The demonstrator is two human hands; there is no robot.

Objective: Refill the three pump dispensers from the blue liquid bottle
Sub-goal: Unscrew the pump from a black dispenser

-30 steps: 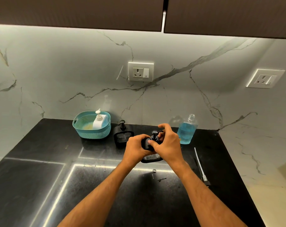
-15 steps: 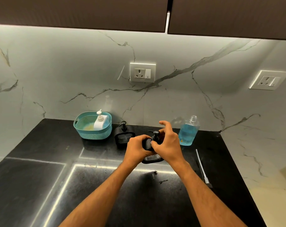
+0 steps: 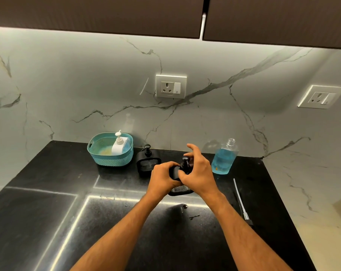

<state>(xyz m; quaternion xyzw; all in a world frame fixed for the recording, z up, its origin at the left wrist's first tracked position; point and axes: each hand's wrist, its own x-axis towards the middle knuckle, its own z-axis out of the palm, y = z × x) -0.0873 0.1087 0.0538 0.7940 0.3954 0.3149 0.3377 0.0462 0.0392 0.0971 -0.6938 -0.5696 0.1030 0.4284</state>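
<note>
A black pump dispenser [image 3: 182, 189] with a flat tray base stands on the black counter [image 3: 48, 212]. My left hand [image 3: 162, 178] grips its body from the left. My right hand [image 3: 198, 173] pinches its black pump head [image 3: 185, 162], with the index finger raised. To the right stands the clear bottle of blue liquid [image 3: 223, 158], uncapped, about half full. A second black pump dispenser [image 3: 147, 160] is behind and to the left. A white pump dispenser [image 3: 119, 144] sits in a teal basket [image 3: 109, 158].
A loose pump with a long white tube [image 3: 241, 202] lies on the counter at the right. A small screw-like bit [image 3: 184, 206] lies near my right wrist. A marble wall with two sockets rises behind, and dark cabinets hang overhead.
Both hands stay on the black dispenser. My right hand's fingers have shifted slightly around the pump head. The camera has tilted a little.
</note>
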